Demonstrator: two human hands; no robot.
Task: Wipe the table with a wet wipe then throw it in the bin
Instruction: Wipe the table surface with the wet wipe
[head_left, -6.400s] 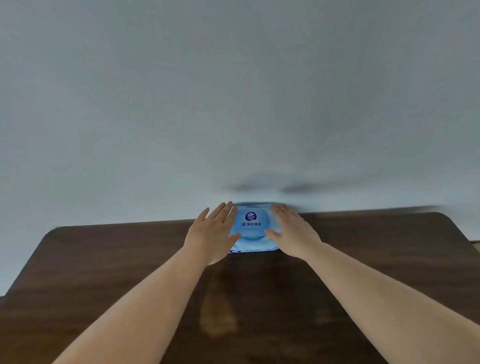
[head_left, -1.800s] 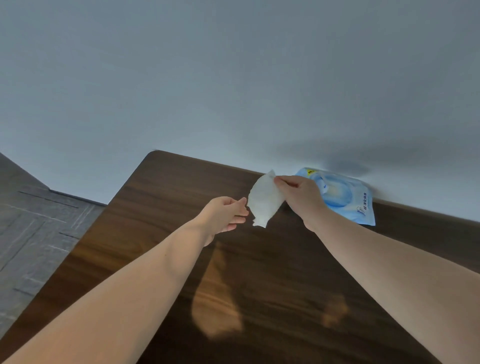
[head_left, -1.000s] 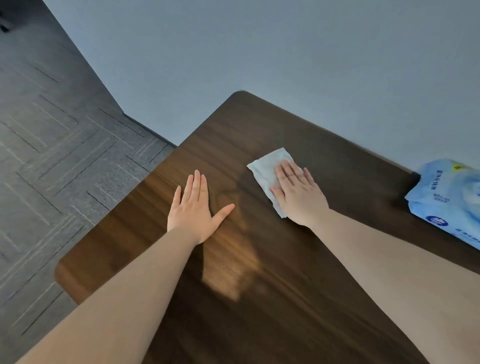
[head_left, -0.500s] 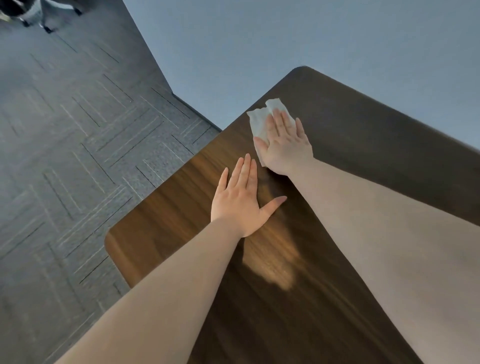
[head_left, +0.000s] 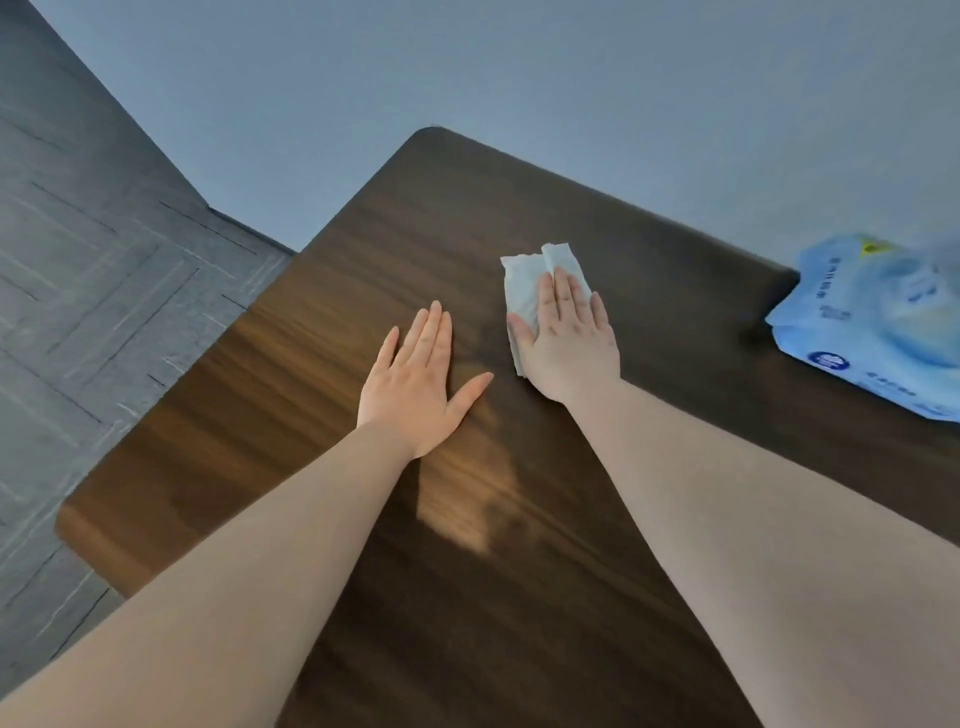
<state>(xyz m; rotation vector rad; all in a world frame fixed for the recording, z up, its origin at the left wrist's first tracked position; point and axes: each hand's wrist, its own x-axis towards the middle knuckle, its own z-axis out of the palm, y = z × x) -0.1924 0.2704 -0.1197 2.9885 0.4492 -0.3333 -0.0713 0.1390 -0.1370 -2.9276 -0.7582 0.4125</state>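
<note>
The right hand lies flat, fingers together, pressing the wet wipe onto the table well left of the wipe pack; thin, limp and damp, it likely bunches, so pinch an edge.

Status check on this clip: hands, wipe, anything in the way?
Right hand flat, pressing wipe on table. Left hand flat, empty. Wipe pack at right, apart. No bin in view.

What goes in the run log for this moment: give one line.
phase: wiping | right hand: flat on wet wipe | left hand: flat on table, empty | wipes pack: far right | bin: unseen
</note>
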